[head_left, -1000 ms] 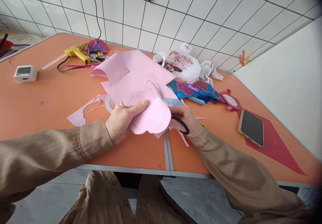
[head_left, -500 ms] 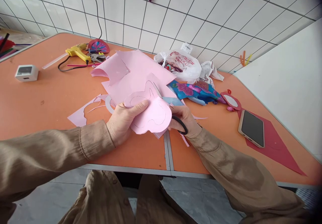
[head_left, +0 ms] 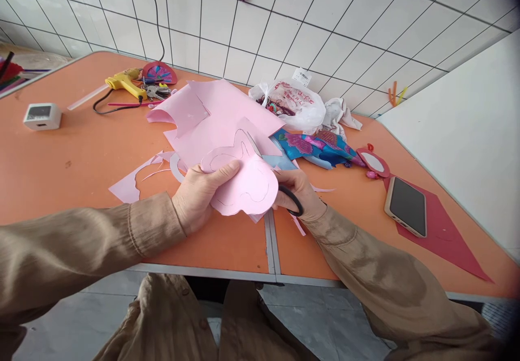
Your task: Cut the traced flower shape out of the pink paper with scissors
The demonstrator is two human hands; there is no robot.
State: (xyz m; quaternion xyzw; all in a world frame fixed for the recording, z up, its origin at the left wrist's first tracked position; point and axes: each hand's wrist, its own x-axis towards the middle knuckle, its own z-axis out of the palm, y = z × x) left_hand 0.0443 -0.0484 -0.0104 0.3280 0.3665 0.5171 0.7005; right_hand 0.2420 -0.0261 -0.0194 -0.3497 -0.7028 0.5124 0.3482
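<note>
My left hand (head_left: 201, 193) pinches a pink paper piece (head_left: 247, 179) with curved drawn outlines, its thumb lying on top. Part of the piece's edge is cut round. My right hand (head_left: 298, 193) grips a pair of scissors (head_left: 293, 203) by the black handle, at the right side of the piece. A blade reaches up along the paper's upper right edge; part of the scissors is hidden behind the paper. Behind both hands lies a large pink sheet (head_left: 223, 104), partly curled. Pink offcuts (head_left: 130, 185) are left of my left hand.
On the orange table (head_left: 81, 161) are a yellow glue gun (head_left: 125, 82), keys (head_left: 156, 91) and a small white box (head_left: 43, 116). To the right are a plastic bag (head_left: 303, 106), shiny blue patterned fabric (head_left: 312, 144), a phone (head_left: 406, 207) and a red sheet (head_left: 450, 236). A tiled wall stands behind.
Almost nothing differs. Both hands, the pink piece and the scissors stay in nearly the same place, with only a slight shift of the view.
</note>
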